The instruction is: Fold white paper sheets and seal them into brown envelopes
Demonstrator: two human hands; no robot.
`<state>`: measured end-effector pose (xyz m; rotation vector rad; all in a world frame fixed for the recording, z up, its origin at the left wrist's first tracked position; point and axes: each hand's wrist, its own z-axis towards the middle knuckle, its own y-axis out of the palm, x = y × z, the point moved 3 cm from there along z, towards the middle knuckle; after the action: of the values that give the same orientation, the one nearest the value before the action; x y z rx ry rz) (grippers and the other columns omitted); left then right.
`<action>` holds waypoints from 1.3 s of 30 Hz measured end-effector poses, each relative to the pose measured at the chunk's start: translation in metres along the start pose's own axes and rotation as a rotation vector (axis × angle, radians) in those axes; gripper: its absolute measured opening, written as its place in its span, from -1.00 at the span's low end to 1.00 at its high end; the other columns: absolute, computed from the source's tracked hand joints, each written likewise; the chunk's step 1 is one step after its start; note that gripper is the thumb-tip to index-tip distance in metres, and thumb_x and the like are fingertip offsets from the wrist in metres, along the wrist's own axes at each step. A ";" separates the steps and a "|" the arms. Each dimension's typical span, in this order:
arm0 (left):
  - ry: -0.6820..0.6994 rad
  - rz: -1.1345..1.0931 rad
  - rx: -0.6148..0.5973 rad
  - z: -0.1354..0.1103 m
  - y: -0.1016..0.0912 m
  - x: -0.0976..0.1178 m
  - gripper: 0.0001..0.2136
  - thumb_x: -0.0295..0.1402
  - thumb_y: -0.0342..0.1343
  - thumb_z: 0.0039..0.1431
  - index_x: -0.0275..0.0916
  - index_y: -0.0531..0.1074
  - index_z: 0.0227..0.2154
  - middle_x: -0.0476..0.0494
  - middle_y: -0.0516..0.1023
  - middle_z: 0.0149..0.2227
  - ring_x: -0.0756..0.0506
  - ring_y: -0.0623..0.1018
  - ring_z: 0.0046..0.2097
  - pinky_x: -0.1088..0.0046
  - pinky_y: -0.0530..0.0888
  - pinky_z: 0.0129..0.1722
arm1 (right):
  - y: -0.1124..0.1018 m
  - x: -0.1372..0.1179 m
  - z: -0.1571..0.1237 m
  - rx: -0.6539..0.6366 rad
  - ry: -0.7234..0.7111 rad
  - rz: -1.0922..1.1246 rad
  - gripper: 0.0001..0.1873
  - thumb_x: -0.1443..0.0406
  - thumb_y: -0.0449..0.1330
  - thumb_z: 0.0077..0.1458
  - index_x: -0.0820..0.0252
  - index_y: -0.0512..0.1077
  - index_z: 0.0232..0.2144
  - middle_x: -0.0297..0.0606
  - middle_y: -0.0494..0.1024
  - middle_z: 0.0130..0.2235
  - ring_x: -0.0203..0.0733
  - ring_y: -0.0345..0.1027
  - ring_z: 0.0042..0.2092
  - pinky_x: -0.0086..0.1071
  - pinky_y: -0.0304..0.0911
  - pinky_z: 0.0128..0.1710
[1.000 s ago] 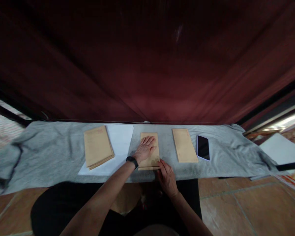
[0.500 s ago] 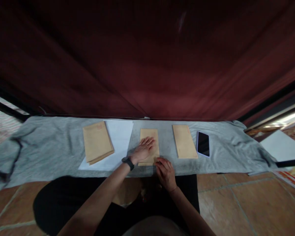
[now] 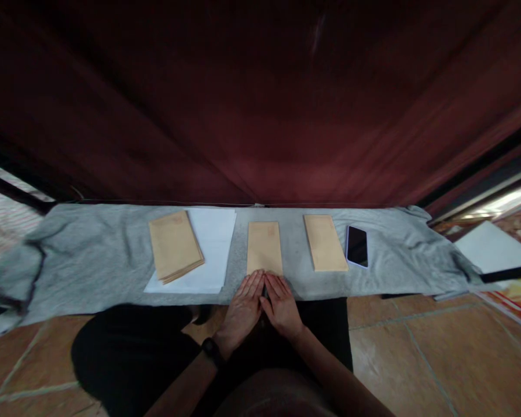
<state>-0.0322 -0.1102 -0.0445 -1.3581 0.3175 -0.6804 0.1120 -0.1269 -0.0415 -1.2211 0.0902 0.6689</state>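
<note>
My left hand [image 3: 242, 308] and my right hand [image 3: 280, 305] lie side by side, fingers stretched flat, at the near edge of a grey cloth [image 3: 91, 260]. Their fingertips touch the near end of a brown envelope [image 3: 264, 246] lying in the middle of the cloth. Neither hand holds anything. A black band sits on my left wrist. To the left, a stack of brown envelopes [image 3: 174, 245] rests on white paper sheets [image 3: 211, 240]. Another brown envelope [image 3: 325, 241] lies to the right.
A dark phone [image 3: 357, 245] lies on the cloth right of the envelopes. A dark red curtain [image 3: 260, 104] hangs behind. White sheets [image 3: 490, 248] lie at the far right on the tiled floor [image 3: 417, 359]. My black-clad legs are below the cloth.
My left hand slid back off the middle envelope toward me. Both hands now rest flat together at its near end, and the envelope top is uncovered.
</note>
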 end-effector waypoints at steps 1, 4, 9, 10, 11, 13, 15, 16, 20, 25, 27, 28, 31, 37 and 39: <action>-0.004 0.004 -0.002 0.000 0.001 -0.001 -0.43 -0.46 -0.13 0.30 -0.40 0.04 0.36 -0.32 0.14 0.39 -0.15 0.13 0.41 0.15 0.15 0.37 | 0.001 -0.003 -0.001 -0.002 0.005 -0.024 -0.45 0.24 -0.01 0.35 0.37 0.19 0.31 0.01 0.34 0.28 -0.04 0.16 0.32 -0.05 0.08 0.33; -0.008 0.007 0.017 -0.003 0.000 -0.004 -0.45 -0.37 -0.09 0.33 -0.38 0.07 0.35 -0.31 0.15 0.38 -0.18 0.14 0.40 0.15 0.18 0.36 | 0.000 -0.003 -0.005 -0.007 0.018 -0.083 -0.48 0.25 0.01 0.34 0.28 0.24 0.30 -0.07 0.35 0.28 -0.06 0.19 0.31 -0.07 0.05 0.35; -0.046 0.012 0.066 -0.011 -0.003 -0.011 -0.43 -0.21 -0.06 0.37 -0.36 0.08 0.35 -0.33 0.17 0.37 -0.21 0.16 0.39 0.13 0.21 0.35 | -0.010 0.016 -0.010 -0.008 0.056 -0.122 -0.52 0.27 0.00 0.36 0.21 0.27 0.28 -0.14 0.35 0.28 -0.08 0.22 0.29 -0.08 -0.03 0.37; -0.056 0.015 0.068 -0.013 -0.003 -0.012 -0.42 -0.20 -0.06 0.38 -0.36 0.07 0.35 -0.33 0.17 0.37 -0.22 0.16 0.39 0.12 0.21 0.35 | -0.012 0.019 -0.011 -0.010 0.062 -0.125 -0.52 0.26 -0.01 0.37 0.20 0.26 0.28 -0.15 0.34 0.29 -0.09 0.22 0.29 -0.08 -0.05 0.37; -0.067 0.017 0.071 -0.014 -0.003 -0.013 -0.43 -0.20 -0.06 0.38 -0.37 0.08 0.35 -0.34 0.17 0.37 -0.22 0.17 0.39 0.12 0.20 0.35 | -0.014 0.022 -0.013 -0.013 0.065 -0.127 -0.52 0.26 -0.02 0.38 0.20 0.25 0.29 -0.16 0.33 0.29 -0.09 0.21 0.30 -0.08 -0.06 0.38; -0.088 0.016 0.079 -0.017 -0.003 -0.014 -0.43 -0.20 -0.06 0.38 -0.39 0.11 0.34 -0.36 0.19 0.36 -0.23 0.18 0.39 0.12 0.20 0.35 | -0.016 0.025 -0.015 -0.018 0.066 -0.129 -0.51 0.26 -0.03 0.38 0.19 0.22 0.31 -0.17 0.32 0.30 -0.09 0.19 0.31 -0.08 -0.08 0.38; -0.115 0.002 0.089 -0.018 -0.003 -0.014 -0.45 -0.20 -0.06 0.37 -0.41 0.17 0.31 -0.38 0.23 0.34 -0.25 0.22 0.37 0.11 0.21 0.33 | -0.018 0.027 -0.018 -0.016 0.071 -0.133 -0.50 0.26 -0.03 0.38 0.19 0.21 0.32 -0.17 0.31 0.31 -0.09 0.17 0.32 -0.07 -0.08 0.38; -0.137 -0.009 0.096 -0.017 -0.003 -0.014 -0.47 -0.20 -0.06 0.37 -0.41 0.20 0.29 -0.40 0.26 0.32 -0.26 0.25 0.35 0.10 0.23 0.32 | -0.019 0.027 -0.019 -0.012 0.075 -0.135 -0.50 0.26 -0.03 0.38 0.19 0.20 0.32 -0.17 0.31 0.31 -0.08 0.17 0.32 -0.07 -0.08 0.38; -0.267 -0.085 0.137 -0.009 -0.007 -0.014 -0.56 -0.27 -0.09 0.37 -0.36 0.34 0.20 -0.40 0.42 0.22 -0.32 0.39 0.25 0.05 0.34 0.21 | -0.018 0.023 -0.019 0.021 0.092 -0.140 -0.48 0.25 -0.01 0.37 0.19 0.19 0.32 -0.15 0.32 0.30 -0.06 0.17 0.32 -0.05 -0.08 0.38; -0.443 -0.299 0.210 0.016 -0.014 -0.017 -0.60 -0.30 -0.04 0.31 -0.32 0.39 0.15 -0.37 0.55 0.02 -0.29 0.53 0.06 0.10 0.44 0.08 | -0.015 0.018 -0.016 0.049 0.127 -0.152 -0.50 0.26 0.00 0.36 0.20 0.23 0.30 -0.14 0.33 0.29 -0.06 0.19 0.31 -0.04 -0.07 0.38; -0.547 -0.413 0.229 0.024 -0.015 -0.022 -0.57 -0.27 0.03 0.25 -0.29 0.37 0.15 -0.31 0.57 -0.09 -0.25 0.57 -0.06 0.14 0.48 0.00 | -0.013 0.017 -0.015 0.047 0.144 -0.161 -0.50 0.26 -0.01 0.36 0.21 0.24 0.29 -0.13 0.33 0.29 -0.06 0.19 0.31 -0.04 -0.05 0.37; -0.597 -0.479 0.233 0.028 -0.015 -0.026 -0.54 -0.26 0.07 0.21 -0.29 0.37 0.15 -0.25 0.57 -0.17 -0.23 0.58 -0.13 0.16 0.49 -0.05 | -0.012 0.017 -0.015 0.045 0.151 -0.166 -0.50 0.27 -0.01 0.35 0.22 0.24 0.29 -0.13 0.34 0.29 -0.07 0.19 0.31 -0.04 -0.03 0.36; -0.740 -0.707 0.232 0.035 -0.015 -0.036 -0.45 -0.24 0.16 0.07 -0.29 0.35 0.14 -0.05 0.51 -0.39 -0.18 0.57 -0.30 0.22 0.51 -0.20 | -0.009 0.015 -0.013 0.040 0.165 -0.176 -0.49 0.31 -0.01 0.33 0.25 0.25 0.29 -0.11 0.36 0.28 -0.06 0.20 0.30 -0.04 0.02 0.35; -0.788 -1.016 0.259 0.048 -0.027 -0.031 -0.43 -0.28 0.19 -0.06 -0.33 0.39 0.08 0.09 0.38 -0.56 -0.11 0.47 -0.46 0.32 0.43 -0.35 | -0.015 0.004 -0.005 0.059 0.209 -0.197 -0.35 0.35 0.07 0.23 0.27 0.12 0.35 -0.04 0.29 0.31 0.05 0.19 0.27 -0.01 0.17 0.25; -0.726 -1.078 0.280 0.055 -0.036 -0.016 -0.40 -0.27 0.19 -0.04 -0.33 0.35 0.12 0.11 0.36 -0.56 -0.08 0.44 -0.46 0.35 0.41 -0.36 | -0.020 0.001 0.001 0.054 0.249 -0.202 -0.32 0.34 0.10 0.21 0.24 0.11 0.35 0.01 0.34 0.26 0.08 0.28 0.18 -0.01 0.28 0.16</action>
<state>-0.0224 -0.0591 -0.0018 -1.3446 -1.1289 -0.9787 0.1231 -0.1296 -0.0246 -1.2378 0.1877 0.3350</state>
